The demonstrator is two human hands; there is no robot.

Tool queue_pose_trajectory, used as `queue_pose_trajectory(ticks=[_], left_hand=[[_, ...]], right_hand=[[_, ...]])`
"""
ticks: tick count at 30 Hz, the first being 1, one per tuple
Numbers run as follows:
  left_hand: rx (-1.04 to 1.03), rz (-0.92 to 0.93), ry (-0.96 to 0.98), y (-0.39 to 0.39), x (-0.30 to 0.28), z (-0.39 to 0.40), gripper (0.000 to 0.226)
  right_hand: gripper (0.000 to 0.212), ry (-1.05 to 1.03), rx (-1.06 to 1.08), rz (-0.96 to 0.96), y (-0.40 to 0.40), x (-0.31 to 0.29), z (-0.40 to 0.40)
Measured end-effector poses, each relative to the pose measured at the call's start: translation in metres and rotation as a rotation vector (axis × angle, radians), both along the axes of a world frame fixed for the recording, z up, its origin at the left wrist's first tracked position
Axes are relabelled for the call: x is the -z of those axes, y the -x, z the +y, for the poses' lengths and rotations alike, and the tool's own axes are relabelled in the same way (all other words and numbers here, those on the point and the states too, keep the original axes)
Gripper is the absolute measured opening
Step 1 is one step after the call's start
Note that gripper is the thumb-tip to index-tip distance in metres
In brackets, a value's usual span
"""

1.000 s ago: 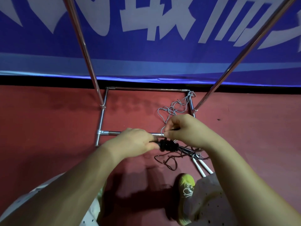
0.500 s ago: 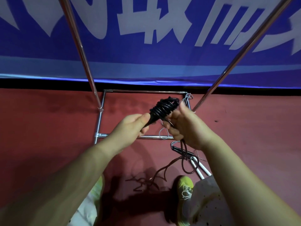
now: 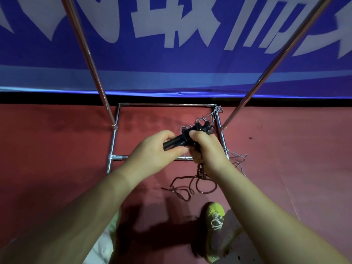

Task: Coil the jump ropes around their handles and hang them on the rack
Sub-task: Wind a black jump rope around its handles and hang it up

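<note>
My left hand (image 3: 154, 151) grips the bare end of the black jump rope handles (image 3: 174, 142), which point up and to the right. Black cord is coiled round their far end (image 3: 200, 128). My right hand (image 3: 204, 147) holds the cord against the handles, just below that coil. The loose dark cord (image 3: 192, 187) hangs from under my right hand and lies in loops on the red floor. A white jump rope (image 3: 213, 116) lies tangled on the floor by the rack's right base bar. The metal rack (image 3: 114, 138) stands in front of me, its two poles rising out of view.
A blue banner with white lettering (image 3: 171, 54) hangs behind the rack. My yellow-green shoe (image 3: 215, 220) stands on the red floor (image 3: 285, 159) just behind the loose cord. More white cord (image 3: 237, 158) lies to the right of the rack's near bar.
The handles swung from low and level, up high, then back down a little. More cord is coiled on the handles, and the loose cord on the floor has shifted.
</note>
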State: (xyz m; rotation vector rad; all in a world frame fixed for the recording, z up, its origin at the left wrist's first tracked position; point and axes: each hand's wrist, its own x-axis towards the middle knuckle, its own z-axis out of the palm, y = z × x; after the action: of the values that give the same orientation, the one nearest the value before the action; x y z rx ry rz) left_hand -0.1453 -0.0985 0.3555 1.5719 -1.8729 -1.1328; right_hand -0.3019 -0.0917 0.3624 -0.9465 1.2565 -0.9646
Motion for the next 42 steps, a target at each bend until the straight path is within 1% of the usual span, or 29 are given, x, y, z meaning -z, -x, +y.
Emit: queue_pose_trajectory(ticks=[2,3,4,5,6,7,10,12,13,15,17,18,20,24,26,28,30,31,32,34,35,37,39,40,42], left_hand=[[0.067,0.263,-0.361,-0.004,-0.004,-0.003,0.047],[0.107,0.405,-0.592,-0.007,-0.006,-0.003,0.056],[0.17,0.531,-0.825,-0.01,-0.01,-0.001,0.065],[0.246,0.635,-1.004,-0.013,-0.011,0.0,0.074],[0.303,0.718,-1.107,-0.015,-0.011,0.002,0.082],[0.328,0.782,-1.143,-0.015,-0.012,0.005,0.085],[0.275,0.92,-1.158,-0.008,-0.017,0.01,0.079],[0.172,0.873,-1.099,-0.003,-0.019,0.011,0.072],[0.112,0.809,-1.027,0.0,-0.018,0.011,0.07],[0.001,0.654,-0.817,0.007,-0.018,0.012,0.066],[-0.071,0.52,-0.622,0.013,-0.018,0.012,0.062],[-0.098,0.471,-0.561,0.014,-0.017,0.011,0.061],[-0.106,0.36,-0.442,0.012,-0.015,0.006,0.063],[-0.063,-0.099,-0.101,0.001,-0.017,0.0,0.057],[-0.069,-0.241,-0.036,-0.001,-0.022,0.0,0.054],[-0.073,-0.293,-0.038,0.0,-0.021,0.001,0.054],[-0.096,-0.232,-0.084,0.002,-0.021,0.002,0.055],[-0.122,-0.153,-0.118,0.002,-0.021,0.001,0.056],[-0.156,-0.021,-0.18,0.002,-0.023,0.001,0.055],[-0.208,0.244,-0.309,0.001,-0.031,0.005,0.055],[-0.205,0.304,-0.325,0.001,-0.033,0.008,0.055],[-0.167,0.324,-0.307,0.004,-0.036,0.015,0.054],[-0.139,0.337,-0.302,0.009,-0.037,0.021,0.047],[-0.135,0.376,-0.335,0.012,-0.038,0.023,0.043],[-0.138,0.511,-0.423,0.016,-0.04,0.026,0.038]], right_hand=[[0.026,0.059,-0.046,-0.022,0.004,0.002,0.002],[0.03,0.075,-0.069,-0.039,0.005,0.002,0.003],[0.035,0.085,-0.086,-0.053,0.006,0.002,0.003],[0.044,0.093,-0.101,-0.062,0.006,0.002,0.003],[0.053,0.097,-0.108,-0.072,0.005,0.002,0.003],[0.061,0.106,-0.113,-0.079,0.005,0.001,0.002],[0.079,0.121,-0.133,-0.068,0.003,-0.002,-0.001],[0.082,0.118,-0.172,-0.067,-0.001,0.0,-0.002],[0.081,0.107,-0.18,-0.062,-0.004,0.003,-0.001],[0.081,0.085,-0.167,-0.008,-0.009,0.009,0.001],[0.069,0.091,-0.118,0.052,-0.014,0.012,0.003],[0.068,0.092,-0.091,0.085,-0.017,0.01,0.004],[0.069,0.09,-0.04,0.151,-0.021,0.003,0.004],[0.062,0.078,-0.081,0.259,-0.023,0.004,0.002],[0.062,0.03,-0.126,0.301,-0.02,0.007,0.002],[0.066,-0.039,-0.17,0.325,-0.015,0.011,0.002],[0.066,-0.095,-0.247,0.266,-0.009,0.01,0.003],[0.062,-0.11,-0.302,0.21,-0.006,0.008,0.005],[0.054,-0.121,-0.355,0.14,-0.003,0.005,0.007],[0.034,-0.117,-0.418,0.005,0.005,-0.001,0.012],[0.024,-0.11,-0.433,-0.028,0.01,-0.004,0.015],[0.014,-0.091,-0.452,-0.017,0.018,-0.008,0.02],[0.011,-0.065,-0.469,0.069,0.023,-0.008,0.026],[0.012,-0.044,-0.477,0.104,0.024,-0.008,0.03],[0.014,-0.001,-0.446,0.108,0.023,-0.01,0.036]])
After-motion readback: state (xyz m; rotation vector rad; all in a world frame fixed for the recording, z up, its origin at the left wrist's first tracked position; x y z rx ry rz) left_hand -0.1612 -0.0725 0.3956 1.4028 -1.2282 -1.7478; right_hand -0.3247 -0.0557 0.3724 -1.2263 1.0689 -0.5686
